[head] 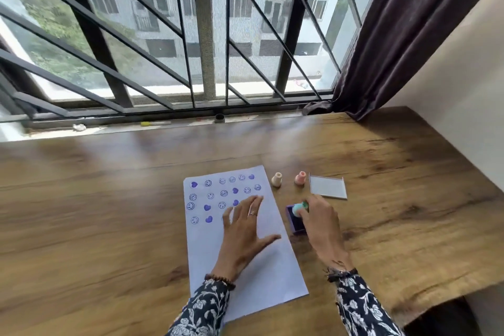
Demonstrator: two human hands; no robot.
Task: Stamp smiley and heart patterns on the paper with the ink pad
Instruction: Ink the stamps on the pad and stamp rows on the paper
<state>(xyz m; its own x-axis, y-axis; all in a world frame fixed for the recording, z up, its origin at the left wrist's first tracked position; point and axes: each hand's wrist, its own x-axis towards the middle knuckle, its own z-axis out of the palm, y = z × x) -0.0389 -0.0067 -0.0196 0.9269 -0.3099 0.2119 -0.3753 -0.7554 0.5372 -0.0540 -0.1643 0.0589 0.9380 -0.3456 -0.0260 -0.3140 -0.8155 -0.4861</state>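
Two hands share the work at this moment. The right hand (pixel 317 219) pinches a small mint-green stamp (pixel 299 208) with the fingertips and holds it on the purple ink pad (pixel 295 222), which lies just to the right of the paper (pixel 261 262). The left hand (pixel 244 229) lies flat on the sheet with the fingers spread, so the paper does not slide.

I judge that the step in hand is the loading of ink. To do it well, the stamp should meet the pad straight, not tilted, with a short and even press, so the whole face takes colour. Too strong a press may fill the fine lines of a smiley. After that, the stamp should go down vertically on a free place of the sheet and come up without any twist. The left hand should stay pressed, but it must leave the next free place uncovered.

The paper is white and stands a little oblique on the wooden table (pixel 109 213). Beyond the left fingers, four rows of purple prints (pixel 215 196) are visible, round smileys mixed with filled hearts; some prints are partly hidden under the fingers. The near half of the sheet is blank. Beyond the right hand stand a cream stamp (pixel 277 179) and a pink stamp (pixel 300 178), and beside them lies a clear lid (pixel 327 187).
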